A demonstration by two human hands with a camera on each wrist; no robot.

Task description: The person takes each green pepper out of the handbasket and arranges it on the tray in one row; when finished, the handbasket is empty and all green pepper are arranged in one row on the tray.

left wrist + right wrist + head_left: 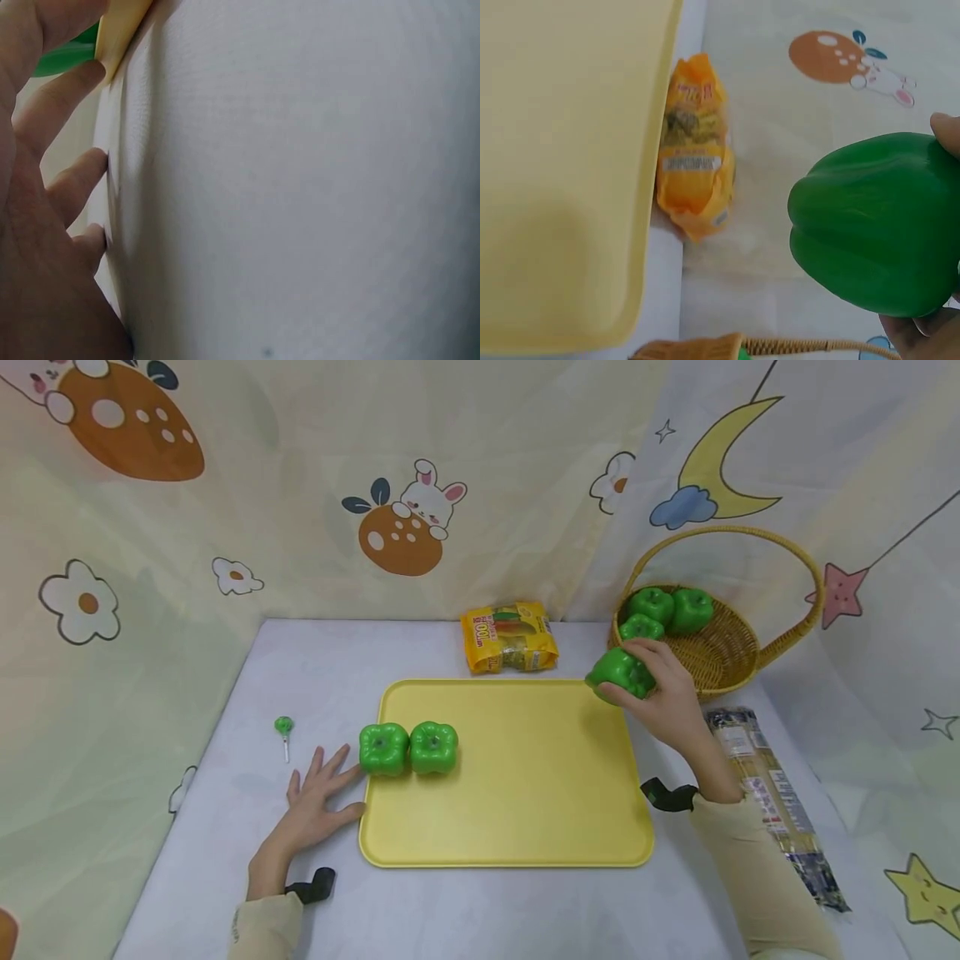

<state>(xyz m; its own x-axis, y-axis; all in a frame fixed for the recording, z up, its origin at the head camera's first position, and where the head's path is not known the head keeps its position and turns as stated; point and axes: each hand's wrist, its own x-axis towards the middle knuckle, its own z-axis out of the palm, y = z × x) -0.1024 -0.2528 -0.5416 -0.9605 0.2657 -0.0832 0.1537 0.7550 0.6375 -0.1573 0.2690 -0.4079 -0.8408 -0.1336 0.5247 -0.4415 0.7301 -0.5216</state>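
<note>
My right hand (662, 693) grips a green bell pepper (621, 673) in the air between the tray's back right corner and the wicker basket (723, 660). In the right wrist view this pepper (877, 225) fills the right side, with a thumb and fingers around it. Two more green bell peppers (384, 749) stand side by side at the left edge of the yellow tray (525, 793). Spread out flat, my left hand (318, 806) rests on the table with its fingertips at the tray's left edge, beside those peppers. Three green peppers (692, 611) lie inside the basket.
A yellow snack packet (510, 638) lies behind the tray. On the left is a green lollipop (284, 727). A long clear package (776, 802) lies along the right side, partly under my right forearm. The basket's tall handle (813, 602) arches above it.
</note>
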